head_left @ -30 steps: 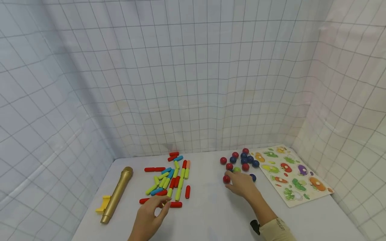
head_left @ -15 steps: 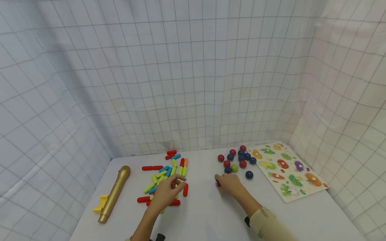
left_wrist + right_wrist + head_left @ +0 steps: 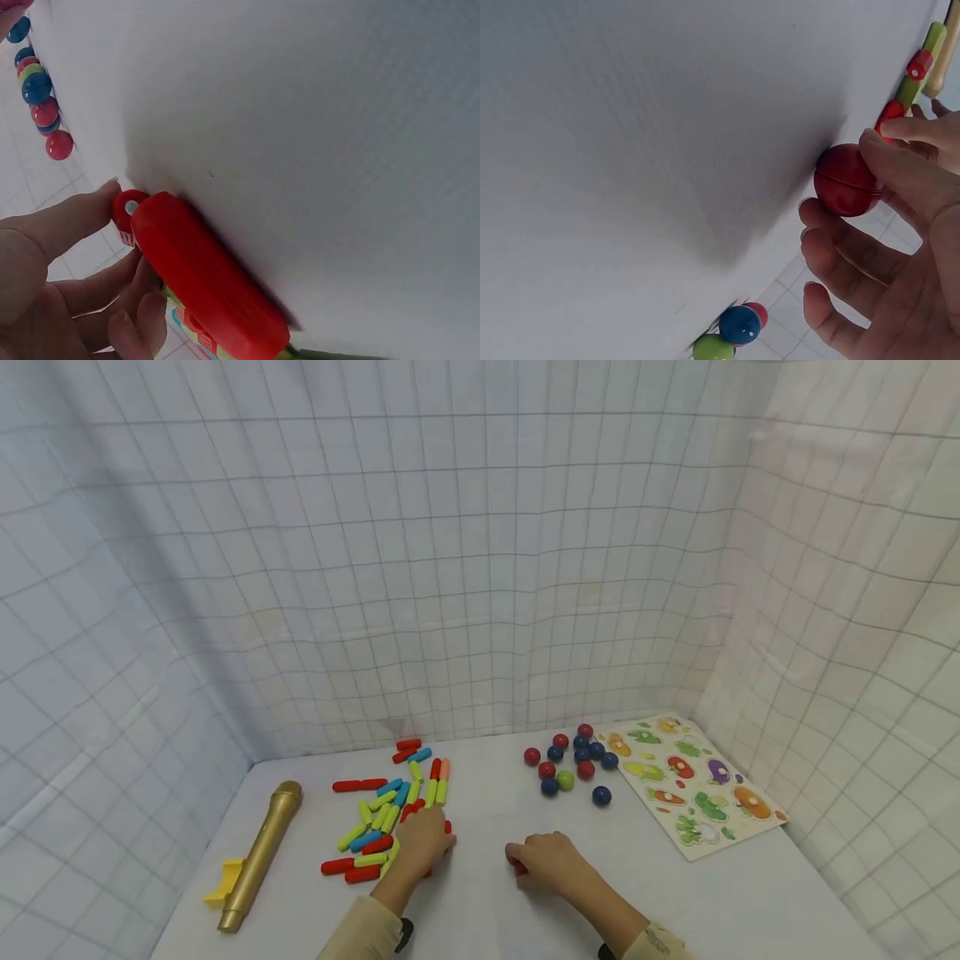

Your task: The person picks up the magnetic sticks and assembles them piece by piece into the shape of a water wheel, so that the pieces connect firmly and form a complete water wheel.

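In the head view my left hand [image 3: 422, 839] reaches down among short red, green and blue sticks. The left wrist view has its thumb and fingers around the end of a small red stick [image 3: 126, 210], pinching it on the white table. A larger-looking red stick [image 3: 210, 277] lies nearer that camera and partly hides the grip. Farther right, my right hand [image 3: 551, 862] holds a dark red ball [image 3: 846, 180] between thumb and fingertips, low over or on the table. A groove runs around this ball. In the head view the hand covers most of it.
Several red and blue balls and one green ball [image 3: 566, 780] sit behind my right hand. A vegetable-picture board [image 3: 660, 818] lies at the right. On the left are a gold microphone [image 3: 262, 858] and a yellow piece [image 3: 225, 883]. Gridded white curtains [image 3: 450, 610] surround the table.
My right hand has drawn the red ball toward me, away from the other balls. My left hand moved over the right side of the sticks and now pinches a red one. The head view shifted slightly.
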Tool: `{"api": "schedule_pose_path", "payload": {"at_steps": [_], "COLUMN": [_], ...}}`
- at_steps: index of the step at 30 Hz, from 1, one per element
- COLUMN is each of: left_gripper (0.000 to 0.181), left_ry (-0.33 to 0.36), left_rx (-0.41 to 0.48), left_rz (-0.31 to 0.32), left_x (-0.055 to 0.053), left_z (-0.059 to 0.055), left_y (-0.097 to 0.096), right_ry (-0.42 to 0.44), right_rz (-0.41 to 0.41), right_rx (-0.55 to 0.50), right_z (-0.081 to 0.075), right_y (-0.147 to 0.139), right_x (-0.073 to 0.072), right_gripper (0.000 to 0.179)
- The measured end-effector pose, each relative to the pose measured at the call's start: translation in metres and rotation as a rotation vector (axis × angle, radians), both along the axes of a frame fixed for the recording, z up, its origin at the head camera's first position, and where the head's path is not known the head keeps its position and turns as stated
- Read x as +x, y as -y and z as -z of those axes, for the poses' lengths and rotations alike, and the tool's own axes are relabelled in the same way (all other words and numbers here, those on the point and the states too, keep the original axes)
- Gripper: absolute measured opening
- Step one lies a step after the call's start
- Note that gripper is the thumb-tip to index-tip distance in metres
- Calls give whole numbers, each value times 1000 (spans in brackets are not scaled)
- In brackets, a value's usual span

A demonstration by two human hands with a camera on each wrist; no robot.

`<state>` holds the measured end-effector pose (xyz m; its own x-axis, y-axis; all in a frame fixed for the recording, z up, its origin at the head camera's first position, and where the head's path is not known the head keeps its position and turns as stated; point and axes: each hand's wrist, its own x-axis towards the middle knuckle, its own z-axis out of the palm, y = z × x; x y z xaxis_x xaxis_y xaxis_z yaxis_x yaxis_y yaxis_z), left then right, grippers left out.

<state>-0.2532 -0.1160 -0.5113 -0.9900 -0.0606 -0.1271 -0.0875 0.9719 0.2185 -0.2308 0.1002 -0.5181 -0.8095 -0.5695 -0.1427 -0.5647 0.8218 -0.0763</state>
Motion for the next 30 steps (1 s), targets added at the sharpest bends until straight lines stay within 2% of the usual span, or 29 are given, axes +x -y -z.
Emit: {"api": "schedule_pose_path", "payload": {"at_steps": [3, 5, 9, 14, 17, 21, 25, 30], "left_gripper": [24, 21, 21, 20, 19, 17, 15, 15], "left_ry": [-23, -33, -15, 42, 85, 174, 213, 214], "left_rx": [-12, 0, 66, 132, 165, 215, 233, 260], "left_rz": [61, 119, 236, 309, 326, 294, 258, 271], "left_x": [1, 7, 26, 55, 71, 86, 91, 90], "left_z": [2, 2, -2, -7, -3, 2, 3, 3], "left_y": [-3, -6, -12, -18, -22, -23, -19, -20], "right_ry": [36, 65, 84, 59, 71, 76, 87, 74], "right_rz": [2, 24, 70, 31, 1, -58, -107, -104], "right_rx": [-24, -42, -66, -66, -69, -81, -104, -118], "right_z": [0, -1, -4, -4, 0, 3, 1, -2], "right_y": [-3, -5, -6, -1, 3, 11, 22, 27], "right_x": [2, 3, 2, 3, 9, 20, 27, 31], "right_gripper": [21, 26, 36, 31, 30, 31, 31, 29]}}
